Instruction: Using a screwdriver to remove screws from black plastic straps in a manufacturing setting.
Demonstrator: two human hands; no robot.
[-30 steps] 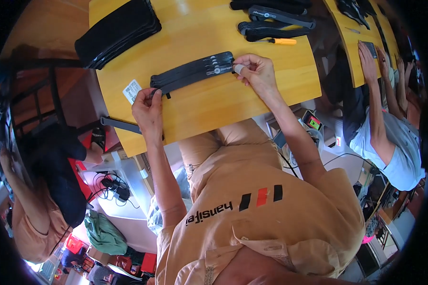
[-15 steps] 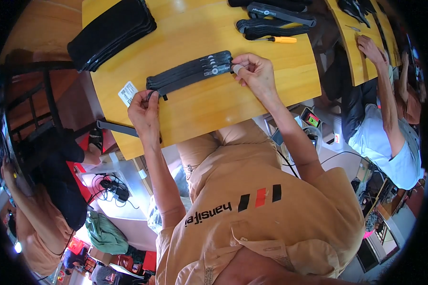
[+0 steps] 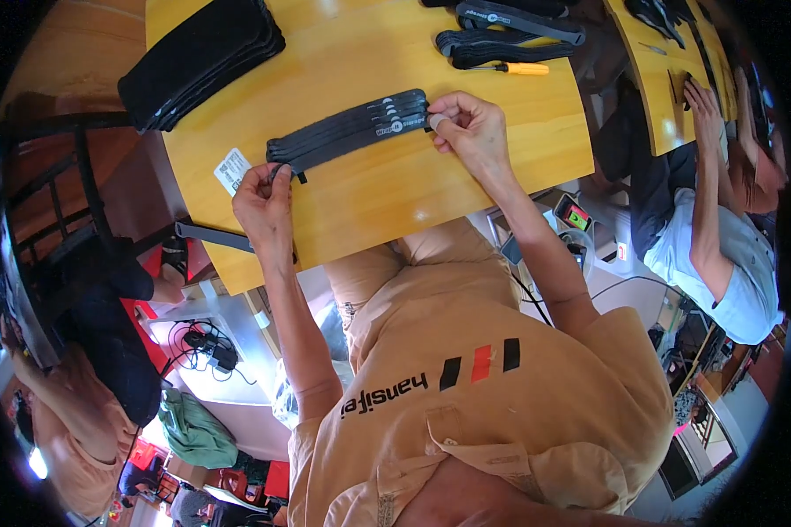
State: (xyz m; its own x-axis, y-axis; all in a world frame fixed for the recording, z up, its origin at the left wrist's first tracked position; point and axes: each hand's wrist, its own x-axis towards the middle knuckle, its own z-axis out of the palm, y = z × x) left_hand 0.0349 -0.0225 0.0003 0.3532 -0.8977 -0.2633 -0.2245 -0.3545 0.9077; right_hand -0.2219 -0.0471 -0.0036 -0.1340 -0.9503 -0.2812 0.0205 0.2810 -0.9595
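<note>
We see the left hand (image 3: 262, 200) pinching the left end of a bundle of black straps (image 3: 347, 129) that lies flat across the yellow table (image 3: 395, 189), while the right hand (image 3: 470, 132) pinches its right end with fingertips closed on it. A small white label (image 3: 232, 169) lies just beside the left hand. Farther up the table sit a stack of black pads (image 3: 200, 57), more straps (image 3: 505, 33) and an orange-handled tool (image 3: 523, 68).
</note>
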